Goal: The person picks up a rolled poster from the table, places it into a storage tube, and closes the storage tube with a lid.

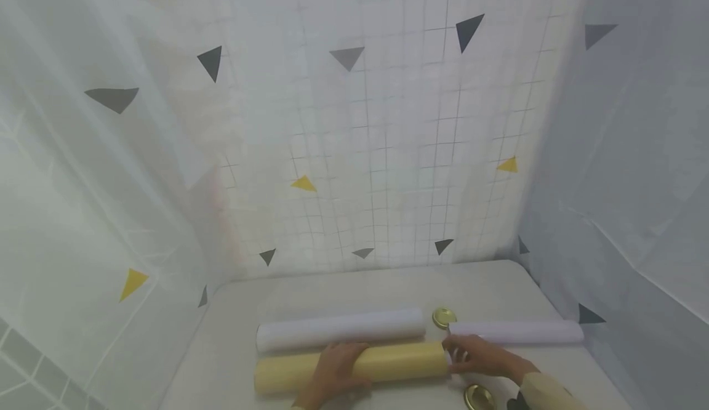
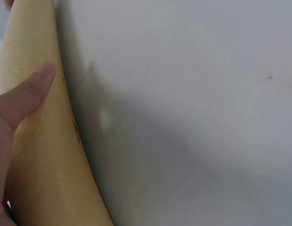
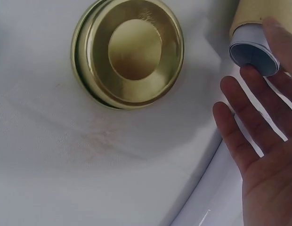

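Observation:
A tan cardboard tube (image 1: 407, 362) lies crosswise near the front of the white table. My left hand (image 1: 335, 370) holds it around the middle, thumb on the near side in the left wrist view and fingers over the top. From its right end pokes a short length of rolled white paper (image 3: 249, 36), hollow inside. My right hand (image 3: 266, 117) pinches that paper end between thumb and index finger, the other fingers spread apart. Beside this hand lies a round gold lid (image 3: 134, 49). Most of the paper is hidden inside the tube.
Behind the tube lies a thick white roll (image 1: 340, 330). A thinner white roll (image 1: 517, 332) lies to the right, with a second gold lid (image 1: 444, 317) by its left end. Pale sheeting with triangles (image 1: 349, 151) encloses the table (image 1: 354, 290) at the back and sides.

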